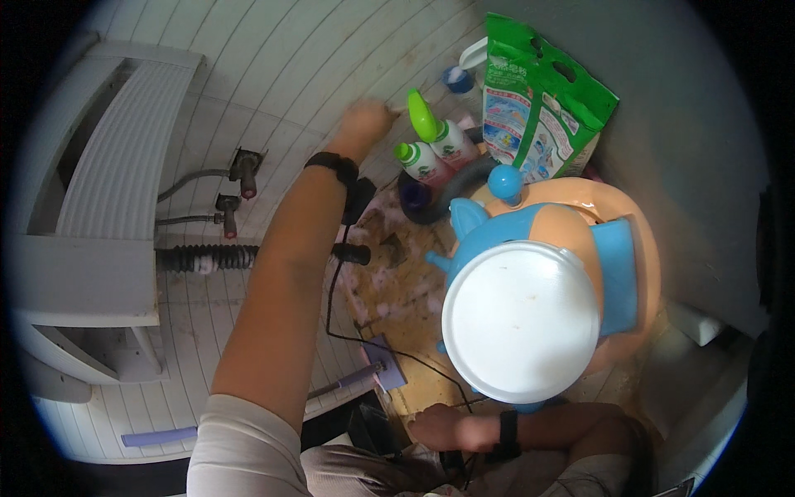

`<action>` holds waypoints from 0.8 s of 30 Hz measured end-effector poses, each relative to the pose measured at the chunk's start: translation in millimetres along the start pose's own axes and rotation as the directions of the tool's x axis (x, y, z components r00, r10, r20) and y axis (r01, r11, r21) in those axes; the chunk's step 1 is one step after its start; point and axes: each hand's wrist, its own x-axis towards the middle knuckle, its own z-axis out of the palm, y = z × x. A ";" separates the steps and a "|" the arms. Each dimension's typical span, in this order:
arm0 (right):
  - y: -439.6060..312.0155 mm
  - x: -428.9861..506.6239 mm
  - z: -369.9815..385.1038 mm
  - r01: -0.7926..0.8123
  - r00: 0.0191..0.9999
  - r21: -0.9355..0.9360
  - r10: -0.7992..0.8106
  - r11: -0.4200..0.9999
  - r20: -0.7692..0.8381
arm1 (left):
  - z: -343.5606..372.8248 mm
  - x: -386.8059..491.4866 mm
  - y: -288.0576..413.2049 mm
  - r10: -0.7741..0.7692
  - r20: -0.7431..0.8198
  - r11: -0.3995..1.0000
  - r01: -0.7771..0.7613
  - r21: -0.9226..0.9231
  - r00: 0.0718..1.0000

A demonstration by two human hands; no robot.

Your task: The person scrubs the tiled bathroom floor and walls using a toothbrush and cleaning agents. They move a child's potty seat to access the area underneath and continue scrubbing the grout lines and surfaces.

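My left hand (367,121), blurred, is raised against the white slatted wall (267,81). Its fingers are closed around a thin pale object (397,109), whose kind is too blurred to tell. Just right of it stand a spray bottle (452,141) with a light green head and a smaller green-capped bottle (424,164). Low in front of my body, my right hand (438,428) is curled near my lap, with nothing visible in it. Above that forearm sits a round white lid (520,323), covering part of a blue and orange plastic children's item (559,227).
A green detergent bag (546,105) and a blue cup (458,81) stand behind the bottles, near a grey hose (459,192). Foam patches dot the tan floor (404,292). Leftward are two water valves (245,168), a black corrugated pipe (208,256) and a purple-headed floor tool (384,365).
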 end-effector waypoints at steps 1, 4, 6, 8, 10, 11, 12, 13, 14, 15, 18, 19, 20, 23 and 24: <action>0.5 0.0 1.0 0.008 1.000 0.016 -0.008 1.000 -0.004 | -2.8 4.4 1.6 -0.036 -0.018 0.998 0.035 -0.061 0.999; 1.9 -0.2 2.0 0.053 0.998 0.051 -0.052 0.997 -0.037 | -2.1 10.9 8.8 -0.039 -0.040 0.995 0.035 -0.095 0.998; 2.3 -0.1 1.7 0.061 0.998 0.049 -0.060 0.997 -0.023 | 7.5 5.0 10.6 -0.015 -0.060 0.998 0.011 -0.064 0.998; 2.2 0.7 1.0 0.039 0.998 0.040 -0.037 0.998 -0.044 | 17.2 -2.8 7.6 0.011 -0.055 0.999 -0.013 -0.037 0.998; 1.6 2.2 0.2 0.010 1.000 0.014 -0.009 1.000 -0.025 | 21.8 -9.4 2.6 0.024 0.023 1.000 -0.024 -0.008 0.999; 1.2 3.2 0.0 -0.002 1.000 -0.006 0.002 1.000 0.007 | 19.7 -10.6 0.2 0.013 0.049 1.000 -0.013 0.004 0.999; 0.7 4.1 -0.1 -0.005 1.000 -0.033 0.006 0.999 0.025 | 14.5 -11.5 -1.9 -0.003 0.063 1.000 0.002 0.021 0.998; 0.1 5.2 -0.1 -0.036 0.999 -0.026 0.037 0.999 0.033 | 6.3 -11.6 -2.8 -0.023 0.082 0.999 0.020 0.029 0.996; -0.3 5.8 -0.1 -0.061 0.998 -0.028 0.061 0.998 0.023 | -5.8 -10.1 -3.1 -0.041 0.095 0.998 0.037 0.045 0.995; -0.7 6.5 -0.3 -0.086 0.996 -0.027 0.087 0.996 0.014 | -20.7 -8.0 -2.6 -0.058 0.117 0.997 0.053 0.051 0.991; -1.3 6.7 -1.8 -0.084 0.994 -0.069 0.089 0.994 0.069 | -70.8 -12.6 -2.2 -0.111 0.129 0.992 0.101 0.078 0.985; -1.7 6.3 -2.5 -0.095 0.993 -0.065 0.099 0.993 0.071 | -87.3 -15.3 -2.6 -0.129 0.113 0.989 0.120 0.088 0.985; -1.9 6.6 -3.3 -0.108 0.988 -0.068 0.115 0.992 0.105 | -100.8 -18.7 -1.9 -0.110 0.078 0.991 0.103 0.089 0.991; -2.8 8.0 -4.7 -0.124 0.984 -0.064 0.131 0.990 0.117 | -127.1 -24.5 1.4 -0.064 -0.045 0.995 0.067 0.068 0.997; -3.6 8.6 -4.6 -0.138 0.983 -0.069 0.145 0.988 0.110 | -130.9 -22.9 4.9 -0.054 -0.075 0.997 0.057 0.043 0.996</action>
